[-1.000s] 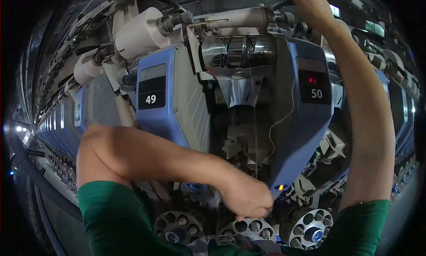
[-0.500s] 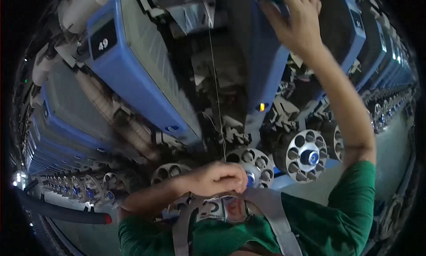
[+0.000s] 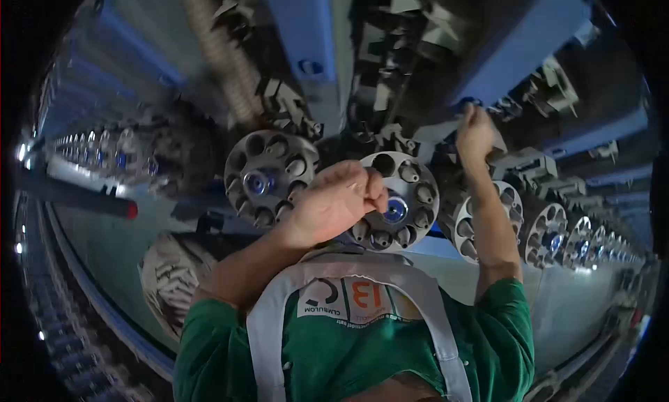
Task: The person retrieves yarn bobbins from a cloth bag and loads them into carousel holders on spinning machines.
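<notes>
My left hand (image 3: 336, 201) is closed in a pinch in front of my chest, its fingertips curled together before the nearest round magazine (image 3: 430, 210). Whatever those fingers hold, if anything, is too small to make out. Farther right, my right hand (image 3: 477, 138) is raised with its fingers bunched at the lower end of a blue machine housing (image 3: 516, 50). Its fingertips are at or very near a small dark button (image 3: 471, 103) there; contact is unclear. The magazine has a grey rim with several tube-shaped pockets and a blue hub.
Another round magazine (image 3: 259, 184) stands to the left, and more line up on the right (image 3: 554, 236). Blue-edged housings (image 3: 300, 25) hang above. A dark bar with a red tip (image 3: 132, 209) juts in at left. Green floor (image 3: 104, 228) shows below.
My right hand has come down from the top of the housing numbered 50 to its lower end. My view has tilted downward. The left hand stays pinched near my chest.
</notes>
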